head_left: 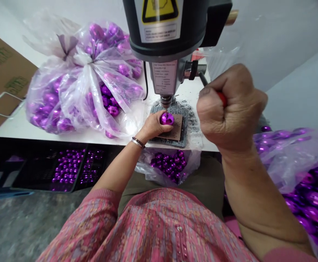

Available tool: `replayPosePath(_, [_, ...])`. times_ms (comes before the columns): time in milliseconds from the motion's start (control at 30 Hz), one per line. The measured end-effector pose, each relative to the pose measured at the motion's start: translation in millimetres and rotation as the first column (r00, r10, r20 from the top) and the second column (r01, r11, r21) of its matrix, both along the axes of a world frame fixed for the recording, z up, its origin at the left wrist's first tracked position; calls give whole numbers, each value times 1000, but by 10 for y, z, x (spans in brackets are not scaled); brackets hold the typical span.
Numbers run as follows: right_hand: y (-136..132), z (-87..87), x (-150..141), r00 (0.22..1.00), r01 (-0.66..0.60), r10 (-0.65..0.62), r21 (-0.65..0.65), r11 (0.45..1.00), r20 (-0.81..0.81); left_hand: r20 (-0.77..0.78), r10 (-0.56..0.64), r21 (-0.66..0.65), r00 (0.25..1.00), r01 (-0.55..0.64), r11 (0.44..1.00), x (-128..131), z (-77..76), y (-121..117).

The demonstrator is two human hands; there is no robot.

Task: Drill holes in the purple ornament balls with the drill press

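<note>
My left hand (152, 126) grips a shiny purple ball (166, 118) and holds it on a brown pad (176, 129) atop the grey drill table (185, 125), directly under the drill bit (165, 103). My right hand (229, 109) is a closed fist around the red-tipped feed lever (222, 97) on the right side of the bench drill (172, 32). Grey shavings lie scattered around the drill base.
A large clear bag of purple balls (85, 80) lies on the white table to the left. Another open bag (306, 174) sits at my right, and a small bag (169, 165) in my lap. A black crate of purple balls (71, 169) and cardboard boxes (0, 80) stand left.
</note>
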State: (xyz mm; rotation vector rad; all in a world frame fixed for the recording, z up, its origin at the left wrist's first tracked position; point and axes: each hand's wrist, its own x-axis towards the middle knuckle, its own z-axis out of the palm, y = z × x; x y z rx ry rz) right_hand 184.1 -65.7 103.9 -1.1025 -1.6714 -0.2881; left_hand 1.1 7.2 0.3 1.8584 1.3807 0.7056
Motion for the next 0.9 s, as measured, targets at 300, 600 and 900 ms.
replayPosePath(300, [66,-294,-38,999,10,-4,165,986,-37,-54,-16,44,998,19,999,-3,-9,-37])
replayPosePath(600, [177,-132,-142,974,11,45,243,970,-224,-178,57,53,982,-49,997,36,10,-82])
replayPosePath(900, [540,793,7,858,-206,85,-188,960,-506,-112,24,117,993,-11,993,-103,70,-634])
